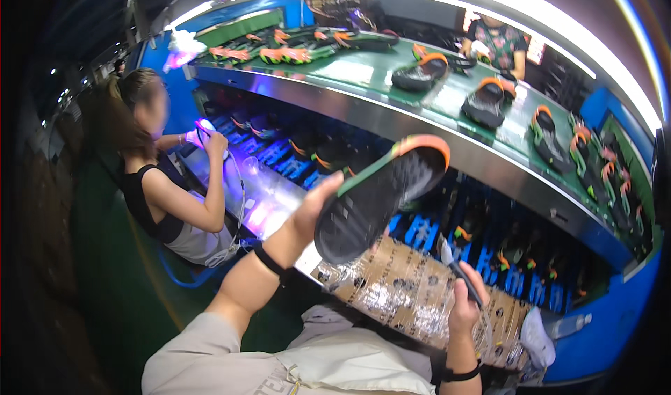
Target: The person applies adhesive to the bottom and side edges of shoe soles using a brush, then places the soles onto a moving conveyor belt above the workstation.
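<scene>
My left hand (314, 210) is raised in the middle of the view and grips a black sandal (363, 206) by its left side. The sandal is tilted, with its dark footbed toward me and an orange and green edge at its upper end. Lower right, over the cardboard-covered bench, my right hand (464, 311) is closed round a slim tool (464, 282) with a dark handle and a pale tip pointing up and left. Its exact kind I cannot make out. The tool does not touch the sandal.
A green conveyor belt (363, 65) carries several similar sandals past the far side. Under it, blue racks (421, 233) hold more. Brown taped cardboard (398, 290) covers the bench; a clear bottle (570, 325) lies at right. A co-worker (164, 192) sits left under purple light; another person (498, 46) stands beyond.
</scene>
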Action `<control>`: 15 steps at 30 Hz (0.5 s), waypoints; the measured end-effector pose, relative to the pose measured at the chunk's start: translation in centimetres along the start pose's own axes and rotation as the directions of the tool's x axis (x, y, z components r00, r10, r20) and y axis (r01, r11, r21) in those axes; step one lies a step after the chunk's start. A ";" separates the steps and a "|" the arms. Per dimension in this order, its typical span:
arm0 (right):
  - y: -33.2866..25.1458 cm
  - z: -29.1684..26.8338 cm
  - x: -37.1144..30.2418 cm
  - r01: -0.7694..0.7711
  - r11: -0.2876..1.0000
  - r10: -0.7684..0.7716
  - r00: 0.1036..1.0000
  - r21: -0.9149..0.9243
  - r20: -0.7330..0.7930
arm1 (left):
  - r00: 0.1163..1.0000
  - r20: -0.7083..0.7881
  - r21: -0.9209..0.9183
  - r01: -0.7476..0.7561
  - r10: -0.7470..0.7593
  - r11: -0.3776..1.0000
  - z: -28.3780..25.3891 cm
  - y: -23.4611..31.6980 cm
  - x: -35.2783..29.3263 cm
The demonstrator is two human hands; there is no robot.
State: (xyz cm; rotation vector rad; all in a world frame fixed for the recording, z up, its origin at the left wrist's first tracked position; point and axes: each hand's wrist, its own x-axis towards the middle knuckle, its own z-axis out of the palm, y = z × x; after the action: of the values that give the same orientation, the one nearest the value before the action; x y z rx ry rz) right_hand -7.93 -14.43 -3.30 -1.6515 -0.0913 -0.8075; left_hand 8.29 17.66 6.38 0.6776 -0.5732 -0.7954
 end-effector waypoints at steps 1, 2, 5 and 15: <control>0.7 0.0 -0.3 0.032 0.999 -0.031 0.999 -0.038 0.021 | 0.990 0.132 -0.006 -0.052 0.052 0.999 0.5 3.1 1.9; 1.1 0.1 -0.6 0.057 0.995 -0.054 0.998 -0.083 0.038 | 0.960 0.263 -0.025 -0.092 0.095 0.995 0.7 5.7 3.8; 2.9 1.4 -1.5 0.053 0.995 -0.045 0.994 -0.082 0.098 | 0.884 -0.130 -0.290 -0.467 0.449 0.835 1.1 9.3 6.2; 11.2 1.1 -6.6 -0.136 0.969 0.158 0.983 -0.206 0.094 | 0.294 0.309 0.922 0.141 0.904 -0.361 -4.8 16.7 9.2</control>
State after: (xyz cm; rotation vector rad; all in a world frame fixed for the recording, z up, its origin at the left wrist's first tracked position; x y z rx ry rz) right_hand -7.04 -14.03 -16.25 -1.8676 0.0366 -0.6283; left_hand 24.28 20.52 17.35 1.8245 -0.5089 1.3357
